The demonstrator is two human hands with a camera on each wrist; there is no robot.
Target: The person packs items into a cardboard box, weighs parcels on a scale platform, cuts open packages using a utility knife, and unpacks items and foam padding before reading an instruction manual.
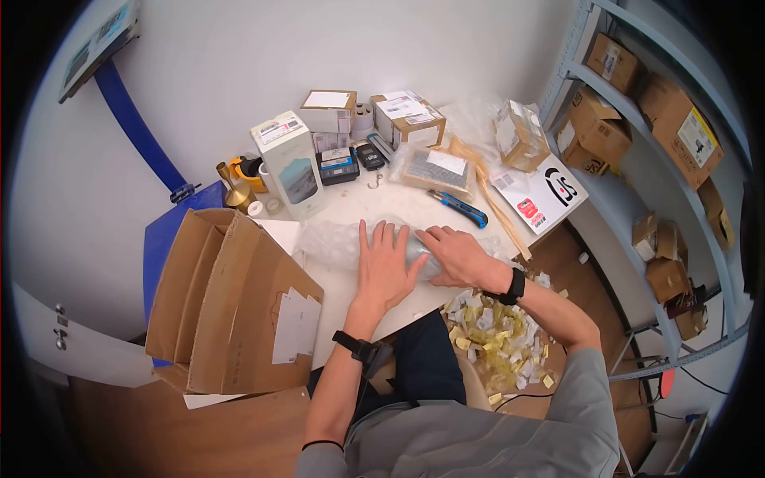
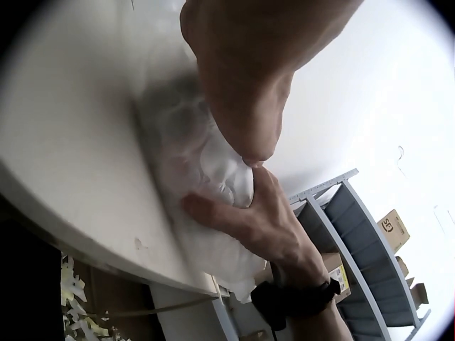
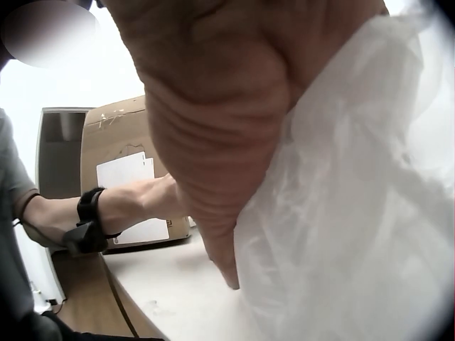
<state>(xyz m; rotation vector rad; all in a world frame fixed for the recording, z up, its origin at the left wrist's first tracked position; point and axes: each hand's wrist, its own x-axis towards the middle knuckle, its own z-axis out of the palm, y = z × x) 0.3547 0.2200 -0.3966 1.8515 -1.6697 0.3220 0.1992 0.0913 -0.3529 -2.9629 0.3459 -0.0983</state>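
Note:
A bundle in clear bubble wrap lies across the white table, with something greyish showing through its middle. My left hand rests on top, its fingers fairly straight and pointing away, the thumb toward the right hand. Beside it, my right hand grips the right part of the bundle. The left wrist view shows the right hand with its thumb on the near side of the wrap and its fingers over the top. In the right wrist view the wrap fills the right side; the left fingertips are hidden there.
An open cardboard box stands at the left. Behind the bundle are a blue cutter, a white box, a bubble-wrapped parcel and several cartons. Shelves stand right; paper scraps lie below the table edge.

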